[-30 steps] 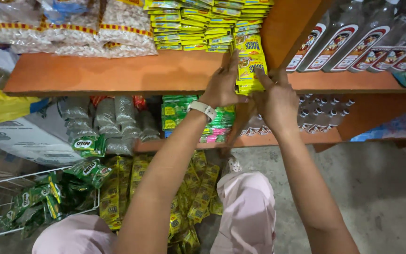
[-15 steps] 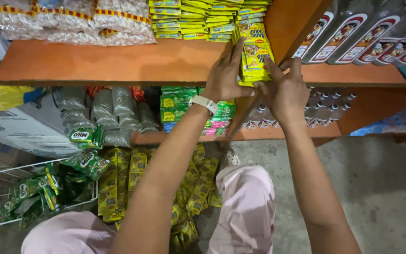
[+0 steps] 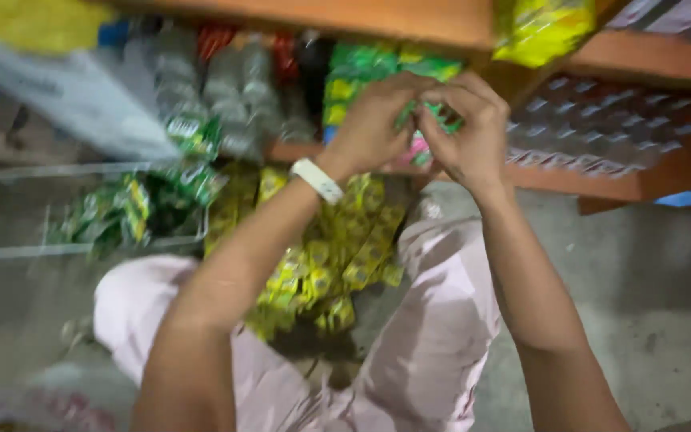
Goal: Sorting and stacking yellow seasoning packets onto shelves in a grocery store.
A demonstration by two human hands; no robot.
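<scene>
While both hands meet below the orange wooden shelf (image 3: 409, 22), left hand (image 3: 373, 124) and right hand (image 3: 467, 132) pinch a crinkly green-and-pink sachet strip (image 3: 429, 120) held between them.

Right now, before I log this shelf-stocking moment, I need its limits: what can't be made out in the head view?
- What the left hand and right hand pinch between them: the fingers cover it and motion blurs it.
- Yellow packet strip on the orange wooden shelf: cut off by the top edge.
- Yellow sachet strips in the lap: partly hidden by the left forearm.
- White wire basket: contents blurred, cut off by the left edge.
</scene>
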